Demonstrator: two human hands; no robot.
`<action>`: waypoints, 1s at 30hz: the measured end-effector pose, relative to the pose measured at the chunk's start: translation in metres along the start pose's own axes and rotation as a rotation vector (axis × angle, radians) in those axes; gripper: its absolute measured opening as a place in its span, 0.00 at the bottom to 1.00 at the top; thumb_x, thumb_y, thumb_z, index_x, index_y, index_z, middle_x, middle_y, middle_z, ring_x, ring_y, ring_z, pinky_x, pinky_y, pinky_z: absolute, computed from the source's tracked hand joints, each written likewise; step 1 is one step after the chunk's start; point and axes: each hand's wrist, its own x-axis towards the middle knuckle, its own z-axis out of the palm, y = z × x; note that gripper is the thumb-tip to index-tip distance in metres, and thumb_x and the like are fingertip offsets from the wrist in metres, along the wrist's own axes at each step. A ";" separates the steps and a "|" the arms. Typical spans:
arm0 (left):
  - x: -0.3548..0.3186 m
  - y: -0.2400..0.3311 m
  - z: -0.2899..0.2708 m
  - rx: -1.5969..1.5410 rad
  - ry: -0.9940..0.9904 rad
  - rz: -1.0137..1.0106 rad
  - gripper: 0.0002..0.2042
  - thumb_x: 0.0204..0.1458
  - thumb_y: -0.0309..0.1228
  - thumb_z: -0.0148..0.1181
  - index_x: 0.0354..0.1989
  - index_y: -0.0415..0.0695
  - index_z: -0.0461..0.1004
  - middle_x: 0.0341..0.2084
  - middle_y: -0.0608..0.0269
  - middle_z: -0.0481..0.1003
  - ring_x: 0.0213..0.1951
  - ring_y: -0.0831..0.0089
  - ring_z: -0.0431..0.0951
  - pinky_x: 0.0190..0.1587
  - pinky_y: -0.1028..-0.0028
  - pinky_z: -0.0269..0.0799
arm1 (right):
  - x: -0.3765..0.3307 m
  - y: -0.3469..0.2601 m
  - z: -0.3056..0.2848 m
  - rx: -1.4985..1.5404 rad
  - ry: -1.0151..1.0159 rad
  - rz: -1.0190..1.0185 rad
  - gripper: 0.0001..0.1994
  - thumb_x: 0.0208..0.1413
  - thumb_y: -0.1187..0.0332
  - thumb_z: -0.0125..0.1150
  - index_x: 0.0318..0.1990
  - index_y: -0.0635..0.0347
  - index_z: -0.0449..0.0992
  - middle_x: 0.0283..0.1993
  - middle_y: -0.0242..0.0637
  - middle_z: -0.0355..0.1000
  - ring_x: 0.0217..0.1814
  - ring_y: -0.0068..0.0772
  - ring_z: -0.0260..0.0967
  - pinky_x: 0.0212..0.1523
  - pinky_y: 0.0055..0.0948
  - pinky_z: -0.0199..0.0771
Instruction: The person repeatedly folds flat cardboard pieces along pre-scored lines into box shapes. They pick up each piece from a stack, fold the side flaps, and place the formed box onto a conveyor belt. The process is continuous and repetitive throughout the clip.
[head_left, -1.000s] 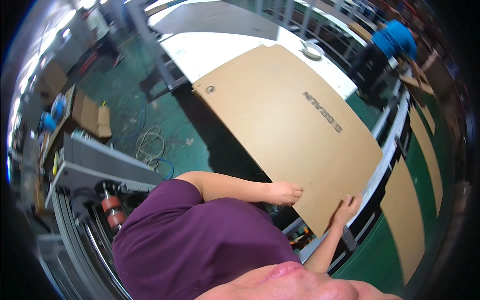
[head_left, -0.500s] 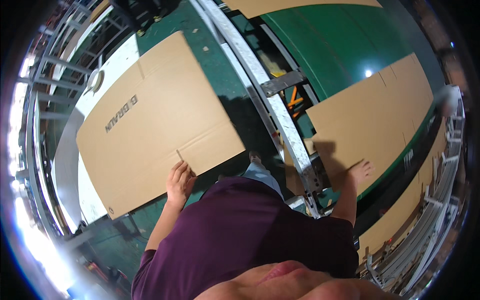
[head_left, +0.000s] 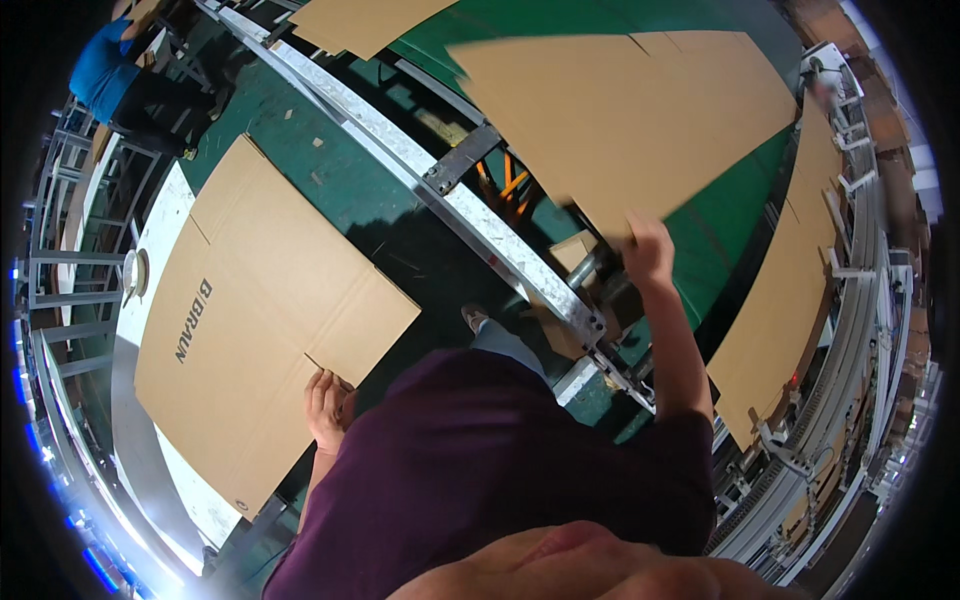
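Observation:
A large flat brown cardboard sheet (head_left: 250, 340) with printed lettering lies on a white table to my left. My left hand (head_left: 328, 405) grips its near edge beside a slot cut. My right hand (head_left: 648, 245) is raised and closed on the near corner of a second brown cardboard sheet (head_left: 640, 110), which is blurred and hangs over the green conveyor belt (head_left: 735, 215). My purple-sleeved torso fills the lower middle of the view, between the two hands.
A metal conveyor rail (head_left: 470, 215) runs diagonally between the two sheets. More cardboard sheets (head_left: 785, 310) lie along the right side beside a roller frame (head_left: 850, 330). A person in blue (head_left: 105, 70) stands at the top left. A tape roll (head_left: 135, 275) rests on the white table.
My right hand has risen from the sheet on the green belt and now lifts it by its corner. My left hand stays at the left sheet's edge.

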 end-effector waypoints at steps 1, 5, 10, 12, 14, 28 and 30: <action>0.002 -0.002 -0.001 0.002 -0.006 0.025 0.19 0.35 0.25 0.69 0.40 0.37 0.75 0.43 0.53 0.74 0.49 0.52 0.73 0.49 0.62 0.73 | 0.027 -0.035 -0.012 0.010 0.110 -0.038 0.15 0.44 0.75 0.59 0.43 0.62 0.75 0.42 0.46 0.74 0.43 0.50 0.72 0.44 0.41 0.72; -0.008 -0.012 0.006 0.030 0.035 0.058 0.20 0.35 0.24 0.69 0.40 0.37 0.75 0.43 0.53 0.74 0.49 0.53 0.73 0.48 0.62 0.73 | 0.104 -0.147 -0.118 0.400 0.557 -0.377 0.07 0.45 0.74 0.61 0.35 0.63 0.76 0.32 0.40 0.75 0.31 0.40 0.73 0.31 0.32 0.72; -0.007 -0.004 0.001 0.008 0.040 0.042 0.22 0.33 0.23 0.68 0.42 0.36 0.74 0.44 0.53 0.74 0.50 0.54 0.73 0.50 0.63 0.71 | 0.148 -0.088 -0.215 0.538 1.097 0.266 0.14 0.59 0.65 0.54 0.30 0.69 0.70 0.29 0.36 0.69 0.28 0.25 0.61 0.28 0.28 0.66; -0.003 0.001 0.000 -0.017 0.044 0.038 0.22 0.32 0.23 0.67 0.42 0.37 0.74 0.44 0.54 0.73 0.51 0.55 0.72 0.52 0.64 0.71 | 0.140 -0.014 -0.194 0.526 1.091 0.379 0.11 0.58 0.68 0.55 0.35 0.72 0.73 0.34 0.40 0.72 0.32 0.28 0.66 0.34 0.30 0.71; -0.006 0.002 0.001 -0.032 0.048 0.007 0.22 0.32 0.23 0.67 0.42 0.37 0.74 0.44 0.54 0.73 0.51 0.55 0.72 0.52 0.64 0.71 | 0.111 0.027 -0.129 0.390 0.995 0.469 0.13 0.54 0.73 0.58 0.45 0.74 0.73 0.45 0.46 0.73 0.42 0.34 0.71 0.45 0.33 0.73; -0.009 0.004 -0.001 -0.013 0.099 -0.070 0.22 0.31 0.22 0.68 0.41 0.38 0.74 0.44 0.54 0.74 0.51 0.56 0.73 0.52 0.65 0.72 | -0.028 0.077 0.142 1.453 0.471 1.446 0.18 0.54 0.66 0.62 0.51 0.61 0.69 0.47 0.41 0.71 0.47 0.36 0.71 0.41 0.31 0.79; -0.011 0.007 -0.004 -0.014 0.107 -0.077 0.22 0.31 0.22 0.68 0.41 0.38 0.73 0.44 0.54 0.74 0.51 0.55 0.73 0.52 0.65 0.71 | -0.011 0.096 0.132 1.499 0.178 1.750 0.11 0.54 0.62 0.63 0.39 0.56 0.70 0.31 0.35 0.71 0.21 0.27 0.66 0.16 0.19 0.67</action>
